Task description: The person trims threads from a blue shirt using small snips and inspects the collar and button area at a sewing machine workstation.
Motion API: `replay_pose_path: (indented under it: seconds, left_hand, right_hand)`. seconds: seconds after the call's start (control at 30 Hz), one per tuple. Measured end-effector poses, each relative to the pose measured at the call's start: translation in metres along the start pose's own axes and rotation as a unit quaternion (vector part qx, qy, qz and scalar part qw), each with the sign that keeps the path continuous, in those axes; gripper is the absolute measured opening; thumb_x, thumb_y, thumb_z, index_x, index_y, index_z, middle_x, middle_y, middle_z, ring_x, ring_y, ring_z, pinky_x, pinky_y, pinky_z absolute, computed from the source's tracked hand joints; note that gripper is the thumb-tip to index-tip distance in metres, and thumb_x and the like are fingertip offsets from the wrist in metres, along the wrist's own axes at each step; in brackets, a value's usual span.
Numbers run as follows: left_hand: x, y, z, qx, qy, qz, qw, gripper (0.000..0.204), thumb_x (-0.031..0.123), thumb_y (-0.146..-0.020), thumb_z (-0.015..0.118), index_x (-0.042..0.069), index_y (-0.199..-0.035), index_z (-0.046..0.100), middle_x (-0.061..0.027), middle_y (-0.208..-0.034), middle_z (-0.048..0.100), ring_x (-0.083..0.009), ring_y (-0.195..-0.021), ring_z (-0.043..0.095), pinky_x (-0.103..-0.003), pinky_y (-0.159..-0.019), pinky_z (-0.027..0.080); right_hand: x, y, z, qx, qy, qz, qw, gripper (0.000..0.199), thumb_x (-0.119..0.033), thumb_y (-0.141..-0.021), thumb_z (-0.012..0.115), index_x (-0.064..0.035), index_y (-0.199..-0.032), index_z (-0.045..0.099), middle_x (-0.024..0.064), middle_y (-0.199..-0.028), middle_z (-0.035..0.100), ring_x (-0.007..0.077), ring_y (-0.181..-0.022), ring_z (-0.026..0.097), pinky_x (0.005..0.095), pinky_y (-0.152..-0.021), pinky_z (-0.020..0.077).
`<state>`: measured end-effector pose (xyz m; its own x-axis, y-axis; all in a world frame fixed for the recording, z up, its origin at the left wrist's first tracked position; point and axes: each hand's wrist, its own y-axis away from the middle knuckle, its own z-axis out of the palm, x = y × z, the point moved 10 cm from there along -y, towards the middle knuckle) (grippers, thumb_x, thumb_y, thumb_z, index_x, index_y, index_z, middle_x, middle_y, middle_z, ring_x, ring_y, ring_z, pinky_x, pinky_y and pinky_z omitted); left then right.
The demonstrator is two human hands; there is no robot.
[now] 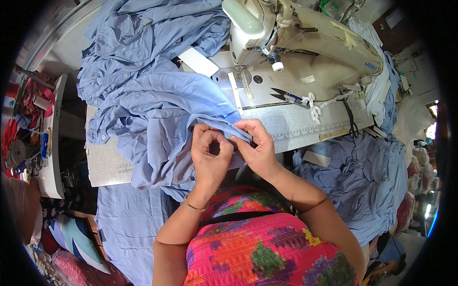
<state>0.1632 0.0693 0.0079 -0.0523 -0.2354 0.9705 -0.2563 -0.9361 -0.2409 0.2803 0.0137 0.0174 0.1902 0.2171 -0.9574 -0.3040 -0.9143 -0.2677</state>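
Observation:
A light blue shirt [157, 128] lies bunched over the front left of the sewing table, its near part hanging past the edge. My left hand [210, 152] pinches the cloth at its right side, thumb and forefinger curled into a ring. Close beside it, my right hand [255, 145] grips the same folded edge between thumb and fingers. Both hands are just in front of the table's edge. The sewing machine [281, 28] stands beyond them, its needle area apart from the cloth in my hands. Fingertips are partly hidden by the folds.
Thread snips [289, 97], a white knotted cord [315, 110] and black-handled scissors [352, 121] lie right on the table. A white rectangular piece [198, 61] rests by more blue shirts [152, 35] at the back left. Blue garments [358, 176] are heaped at right. A shelf [53, 143] stands left.

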Motion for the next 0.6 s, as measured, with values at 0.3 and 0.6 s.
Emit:
replay_pose_path:
  seconds: [0.3,0.6]
  left_hand:
    - [0.011,-0.002,-0.008,0.005,-0.046,0.061,0.997,0.006,-0.006,-0.065,0.055,-0.003,-0.065,0.050,-0.0087,-0.087,0.046,-0.0173,-0.075,0.047,-0.025,-0.067,0.041]
    - [-0.007,0.002,-0.006,-0.066,0.060,-0.049,0.995,0.004,-0.004,-0.071,0.058,-0.001,-0.073,0.056,-0.0078,-0.095,0.049,-0.0162,-0.087,0.050,-0.025,-0.077,0.040]
  right_hand:
    - [0.008,0.001,0.000,0.029,-0.088,0.034,0.995,0.028,0.006,-0.082,0.057,0.0003,-0.106,0.045,0.0074,-0.098,0.057,0.0116,-0.095,0.054,0.0240,-0.083,0.0435]
    - [0.019,-0.007,-0.012,0.015,-0.169,0.112,0.979,0.029,0.003,-0.082,0.058,-0.0019,-0.108,0.045,0.0047,-0.097,0.056,0.0078,-0.090,0.052,0.0210,-0.079,0.0431]
